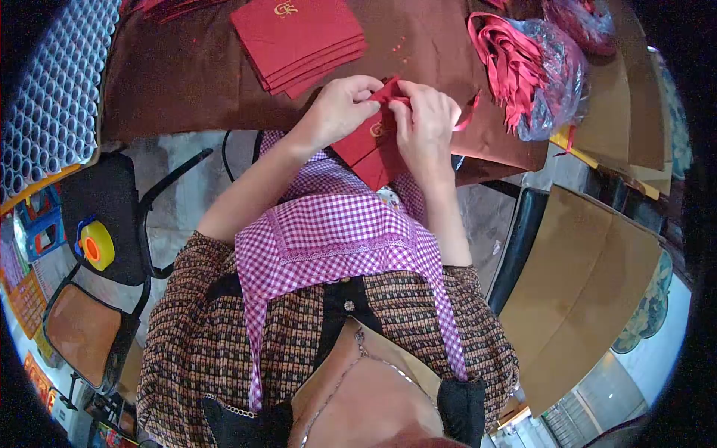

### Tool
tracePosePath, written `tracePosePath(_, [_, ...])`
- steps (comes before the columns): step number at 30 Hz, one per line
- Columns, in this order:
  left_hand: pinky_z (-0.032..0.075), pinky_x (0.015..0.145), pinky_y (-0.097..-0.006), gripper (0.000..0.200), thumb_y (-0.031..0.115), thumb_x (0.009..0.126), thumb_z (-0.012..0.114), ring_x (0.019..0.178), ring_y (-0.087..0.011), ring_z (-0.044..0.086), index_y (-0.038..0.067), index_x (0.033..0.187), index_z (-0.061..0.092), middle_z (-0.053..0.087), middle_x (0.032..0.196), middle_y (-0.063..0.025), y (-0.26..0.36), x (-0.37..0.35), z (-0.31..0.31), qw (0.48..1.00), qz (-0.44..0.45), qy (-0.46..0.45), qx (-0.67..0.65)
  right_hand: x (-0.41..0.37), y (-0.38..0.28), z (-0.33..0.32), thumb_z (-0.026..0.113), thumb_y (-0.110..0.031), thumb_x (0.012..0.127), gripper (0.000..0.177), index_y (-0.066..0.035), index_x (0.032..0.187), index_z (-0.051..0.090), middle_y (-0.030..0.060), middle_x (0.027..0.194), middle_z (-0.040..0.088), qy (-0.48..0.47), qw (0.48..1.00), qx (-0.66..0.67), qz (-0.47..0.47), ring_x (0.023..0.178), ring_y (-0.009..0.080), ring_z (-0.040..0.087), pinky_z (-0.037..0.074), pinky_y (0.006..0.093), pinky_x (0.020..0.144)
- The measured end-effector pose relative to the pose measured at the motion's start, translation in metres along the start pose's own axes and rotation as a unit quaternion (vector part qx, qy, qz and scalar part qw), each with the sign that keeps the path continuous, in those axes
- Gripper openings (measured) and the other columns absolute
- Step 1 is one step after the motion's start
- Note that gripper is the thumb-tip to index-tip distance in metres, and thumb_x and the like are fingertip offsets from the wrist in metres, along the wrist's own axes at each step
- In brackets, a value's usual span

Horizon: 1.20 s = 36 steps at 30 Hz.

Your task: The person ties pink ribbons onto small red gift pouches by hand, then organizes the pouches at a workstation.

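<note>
Both hands work at the upper end of a flat red piece with a gold emblem (364,143), perhaps a card or a small paper bag. It hangs tilted over the table's near edge, above my lap. My left hand (342,108) pinches its top left side between thumb and fingers. Over the top right side, my right hand (427,123) is closed with thumb and fingers bent. A red ribbon (469,113) trails out on the right of that hand. Just beyond my hands lies a stack of similar red pieces (299,37). What my fingertips cover is hidden.
A bundle of red ribbons (508,60) lies beside a clear plastic bag (560,82) on the brown tablecloth (172,89). Rows of round tubes (52,89) stand at left. A tape roll (97,245) rests on a black chair (101,201). Cardboard (582,284) is at right.
</note>
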State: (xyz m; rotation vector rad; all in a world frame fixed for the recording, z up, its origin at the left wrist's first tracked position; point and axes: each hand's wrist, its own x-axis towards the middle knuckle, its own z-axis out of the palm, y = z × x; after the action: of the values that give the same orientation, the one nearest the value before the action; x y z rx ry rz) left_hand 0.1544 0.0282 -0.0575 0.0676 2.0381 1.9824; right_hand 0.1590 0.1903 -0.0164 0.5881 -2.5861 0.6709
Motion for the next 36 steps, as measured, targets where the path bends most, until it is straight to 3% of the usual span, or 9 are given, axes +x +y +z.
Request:
tracePosePath(11, [0.048, 0.074, -0.023, 0.031, 0.004, 0.085, 0.059, 0.082, -0.0072, 0.058, -0.001, 0.116, 0.057, 0.064, 0.09, -0.0024, 0.003, -0.002, 0.0, 0.999, 0.012, 0.006, 0.04, -0.006, 0.006, 0.002, 0.07, -0.011, 0.073, 0.013, -0.01, 0.083, 0.062, 0.0043, 0.084, 0.06, 0.019, 0.998, -0.021, -0.048, 0.082, 0.0224, 0.054, 0.034, 0.0361, 0.082])
tracePosePath(16, [0.046, 0.068, -0.0207, 0.032, 0.008, 0.086, 0.059, 0.078, -0.006, 0.055, 0.001, 0.116, 0.06, 0.063, 0.087, 0.0004, 0.038, -0.008, -0.017, 0.991, -0.088, -0.087, -0.047, -0.009, 0.007, 0.007, 0.069, -0.008, 0.072, 0.012, -0.009, 0.08, 0.06, 0.0042, 0.08, 0.059, 0.044, 0.998, -0.001, -0.047, 0.079, 0.0224, 0.054, 0.035, 0.0363, 0.08])
tracePosePath(20, [0.045, 0.064, -0.0199, 0.028, 0.006, 0.086, 0.057, 0.075, -0.0057, 0.054, 0.001, 0.114, 0.062, 0.063, 0.088, 0.0003, 0.034, -0.002, -0.021, 0.989, -0.07, -0.131, -0.015, -0.011, 0.008, 0.004, 0.069, -0.008, 0.072, 0.011, -0.009, 0.078, 0.06, 0.0048, 0.078, 0.059, 0.051, 0.997, 0.028, -0.051, 0.077, 0.023, 0.055, 0.035, 0.0363, 0.078])
tracePosePath(23, [0.047, 0.066, -0.0212, 0.028, 0.006, 0.087, 0.056, 0.077, -0.0066, 0.056, 0.001, 0.114, 0.062, 0.064, 0.09, -0.0011, 0.024, 0.002, -0.016, 0.993, -0.026, -0.114, 0.027, -0.013, 0.009, 0.003, 0.069, -0.008, 0.072, 0.01, -0.008, 0.077, 0.061, 0.0054, 0.078, 0.06, 0.047, 0.996, 0.054, -0.05, 0.077, 0.0228, 0.055, 0.035, 0.0361, 0.078])
tracePosePath(25, [0.05, 0.075, -0.0257, 0.026, 0.004, 0.085, 0.054, 0.083, -0.0121, 0.061, -0.002, 0.108, 0.063, 0.069, 0.095, -0.0084, 0.014, 0.004, -0.014, 0.992, -0.027, -0.119, -0.013, -0.013, 0.009, 0.0, 0.07, -0.009, 0.072, 0.01, -0.008, 0.077, 0.061, 0.0057, 0.079, 0.061, 0.047, 0.995, 0.07, -0.049, 0.078, 0.0225, 0.056, 0.035, 0.036, 0.078])
tracePosePath(28, [0.05, 0.074, -0.0274, 0.023, 0.007, 0.085, 0.057, 0.081, -0.0129, 0.062, 0.001, 0.106, 0.065, 0.069, 0.091, -0.0094, 0.013, 0.006, -0.01, 0.992, 0.003, -0.088, 0.091, -0.006, 0.013, -0.01, 0.07, -0.009, 0.072, 0.012, -0.006, 0.081, 0.063, 0.0064, 0.083, 0.063, 0.014, 0.995, 0.088, -0.044, 0.082, 0.0234, 0.058, 0.038, 0.0359, 0.08])
tracePosePath(31, [0.05, 0.074, -0.0261, 0.02, 0.006, 0.086, 0.058, 0.083, -0.0114, 0.062, -0.002, 0.102, 0.064, 0.069, 0.091, -0.0093, 0.026, 0.002, -0.008, 0.98, 0.024, -0.075, 0.182, 0.013, 0.024, -0.03, 0.066, -0.007, 0.075, 0.018, -0.003, 0.092, 0.065, 0.0099, 0.094, 0.064, -0.076, 0.974, 0.216, 0.001, 0.092, 0.0263, 0.059, 0.044, 0.035, 0.083])
tracePosePath(33, [0.051, 0.074, -0.0273, 0.019, 0.007, 0.085, 0.059, 0.082, -0.0137, 0.064, -0.001, 0.101, 0.065, 0.069, 0.09, -0.0107, 0.027, 0.003, -0.005, 0.976, 0.05, -0.068, 0.201, 0.025, 0.032, -0.036, 0.063, -0.004, 0.076, 0.018, -0.005, 0.094, 0.065, 0.01, 0.1, 0.062, -0.051, 0.982, 0.166, -0.075, 0.096, 0.0257, 0.057, 0.043, 0.0355, 0.085])
tracePosePath(36, [0.051, 0.073, -0.0289, 0.017, 0.008, 0.084, 0.059, 0.082, -0.018, 0.065, 0.0, 0.098, 0.066, 0.068, 0.088, -0.013, 0.036, -0.001, -0.001, 0.966, 0.081, -0.055, 0.24, 0.036, 0.03, -0.045, 0.062, -0.002, 0.076, 0.017, -0.007, 0.092, 0.065, 0.0085, 0.101, 0.058, -0.136, 0.972, 0.156, -0.109, 0.099, 0.0266, 0.054, 0.042, 0.0355, 0.087])
